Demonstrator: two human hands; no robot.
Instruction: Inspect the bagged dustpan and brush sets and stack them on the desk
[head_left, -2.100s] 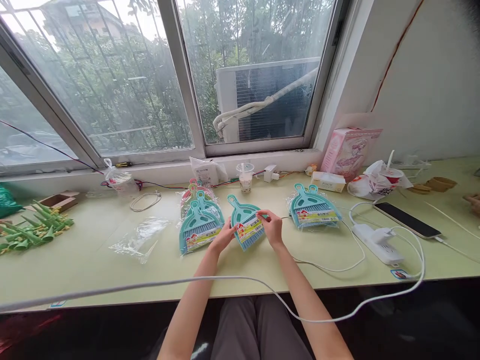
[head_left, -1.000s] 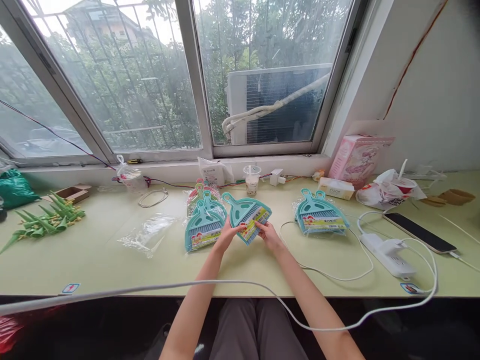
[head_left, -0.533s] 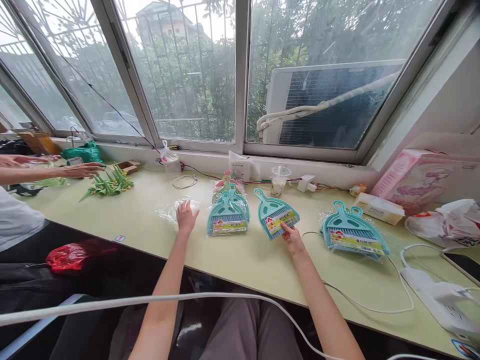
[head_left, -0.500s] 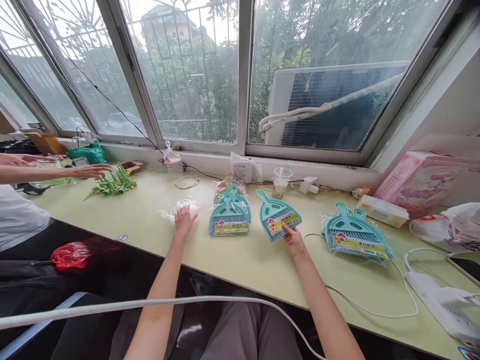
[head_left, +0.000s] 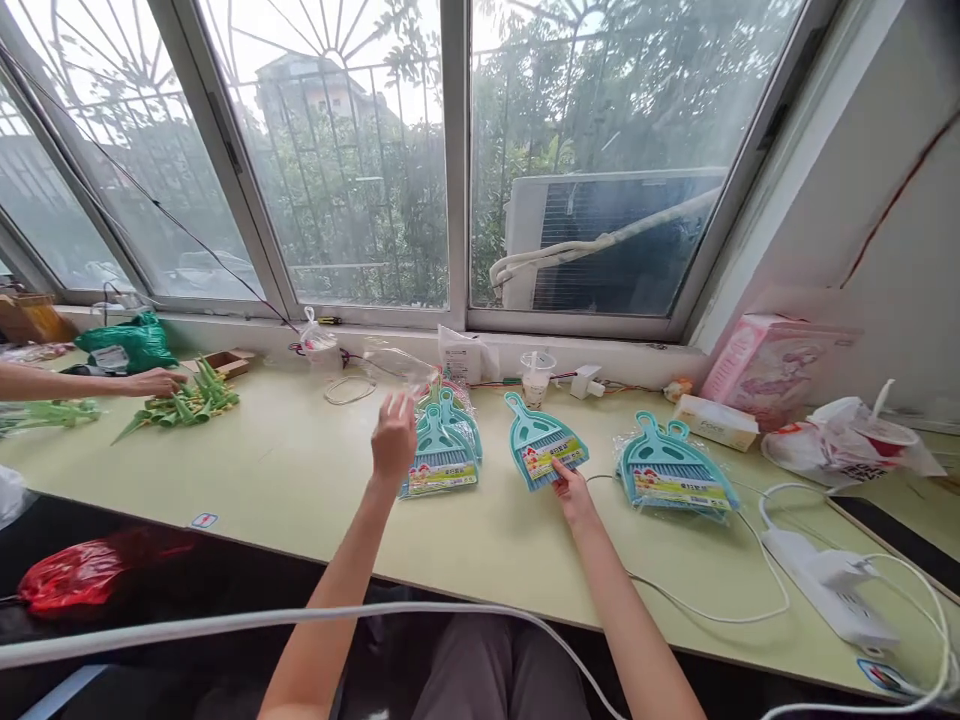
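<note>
My right hand (head_left: 573, 492) grips the lower edge of a teal dustpan-and-brush set (head_left: 541, 440) with a yellow-green label, its handle pointing up and left. My left hand (head_left: 394, 435) is raised above the table, fingers pinched on a clear plastic bag (head_left: 397, 362) that extends up behind it. Just right of that hand lies a group of wrapped sets (head_left: 442, 470), teal in front, with red and green ones behind, partly hidden. Further right, more wrapped teal sets (head_left: 675, 475) lie stacked on the table.
Along the window stand a lidded cup (head_left: 537, 378), a white packet (head_left: 460, 358) and a coiled cord (head_left: 349, 390). A power strip (head_left: 825, 590) and white cables lie right. At left, another person's hand (head_left: 154, 383) touches green plastic stems (head_left: 191, 405). A white cable crosses in front.
My left hand has lifted from the table with the clear bag and moved toward the wrapped sets. My right hand still holds its teal set. The view has shifted right.
</note>
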